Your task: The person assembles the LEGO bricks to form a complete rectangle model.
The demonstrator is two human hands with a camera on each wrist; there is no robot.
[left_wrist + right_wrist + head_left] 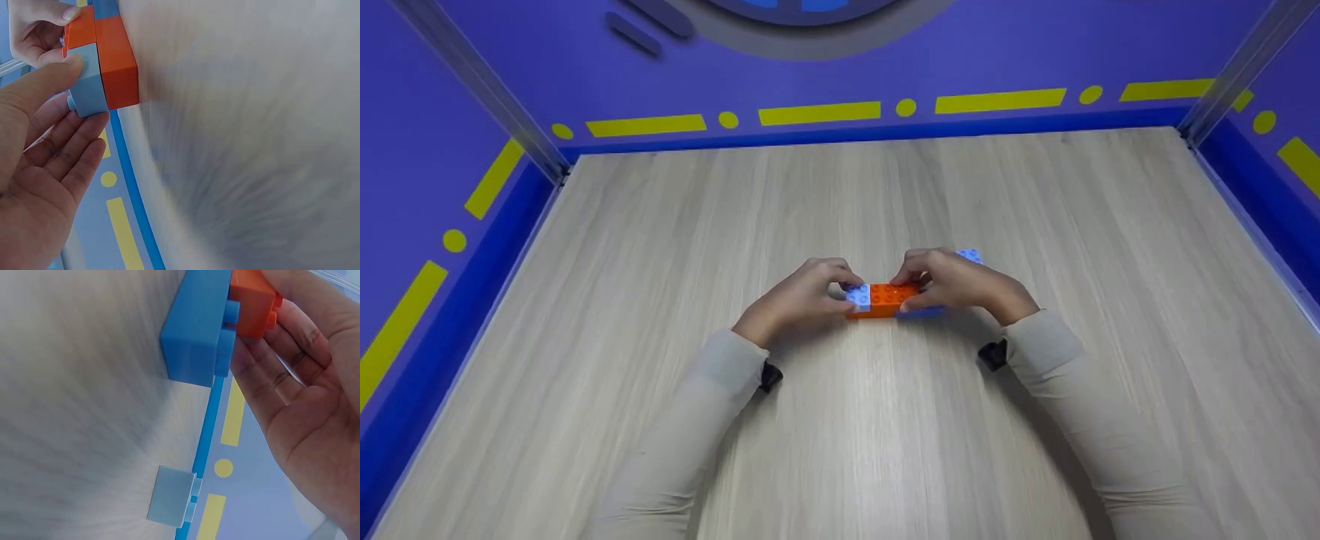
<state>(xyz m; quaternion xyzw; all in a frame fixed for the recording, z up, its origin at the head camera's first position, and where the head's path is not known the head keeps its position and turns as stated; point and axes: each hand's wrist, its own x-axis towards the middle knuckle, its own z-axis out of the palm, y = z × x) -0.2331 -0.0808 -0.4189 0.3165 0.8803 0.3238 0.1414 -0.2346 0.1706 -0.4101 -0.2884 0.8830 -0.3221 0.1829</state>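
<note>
A small stack of toy building bricks sits on the table in the head view. My left hand (808, 290) pinches the light blue brick (88, 81) at the stack's left end, thumb on one side and fingers on the other. Beneath that brick lies a lower orange brick (118, 62). My right hand (956, 279) grips the upper orange brick (885, 295), which sits directly against the light blue one. A darker blue brick (194, 332) forms the bottom right of the stack, its end studs showing. Fingers hide part of the upper bricks.
Another light blue brick (171, 495) stands apart on the table, behind my right hand in the head view. The wood-grain table (840, 450) is bordered by purple-blue panels (997, 52) with yellow markings at the back and sides.
</note>
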